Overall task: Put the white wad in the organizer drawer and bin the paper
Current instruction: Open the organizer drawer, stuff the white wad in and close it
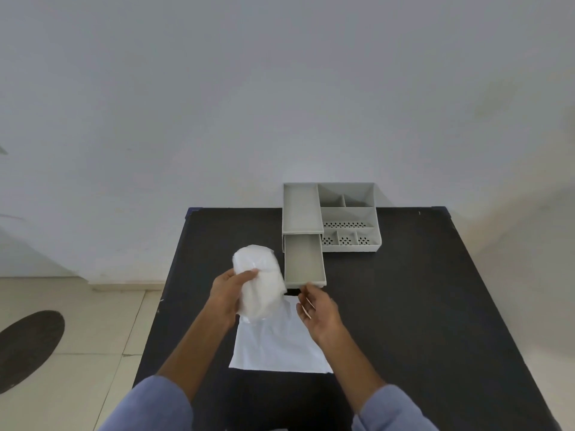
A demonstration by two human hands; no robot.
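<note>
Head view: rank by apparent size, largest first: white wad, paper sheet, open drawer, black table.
1. black table
2. paper sheet
3. white wad and open drawer: look about alike; the wad, held in the left hand, is raised nearer the camera, so no ranking.

White wad held left of open drawer, above paper.

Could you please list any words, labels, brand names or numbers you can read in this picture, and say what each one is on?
There is no readable text anywhere in this view.
The white wad held in the left hand: no print visible.
The paper on the black table: blank on the side that shows.
The grey organizer and its open drawer: plain, no label or brand mark.
</note>
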